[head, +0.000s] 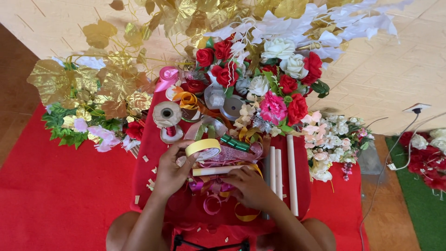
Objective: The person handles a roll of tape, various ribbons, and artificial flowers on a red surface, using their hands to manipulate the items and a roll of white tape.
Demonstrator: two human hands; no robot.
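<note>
The left hand [171,173] is curled around a pale yellow roll of tape [203,148], thumb and fingers closed on its rim, holding it just above a heap of loose ribbon. The right hand [251,186] is closed on the near end of a slim cream-coloured rod [211,170], which lies crosswise between the two hands and reaches towards the left palm. Whether the tape touches the rod cannot be told.

Both hands work over a small bench draped in red cloth [153,139]. Under and around them lies a tangle of pink, purple and gold curled ribbons [218,190], with a folded dark green ribbon [234,142] just beyond the roll. Three more plain cream rods [291,172] lie side by side, lengthwise, just right of the right hand.

Farther back on the cloth stand several ribbon spools: a pink spool [167,75], an orange one [186,99], two silver ones [214,97] and a beige spool [166,114]. Behind them rises a bunch of artificial red, white and pink roses [274,79], with gold fabric leaves [111,83] spreading to the left and white leaves [325,23] to the right. A spray of small pale pink and white blossoms [332,139] lies at the bench's right edge. The bench stands on a red carpet [60,195].
</note>
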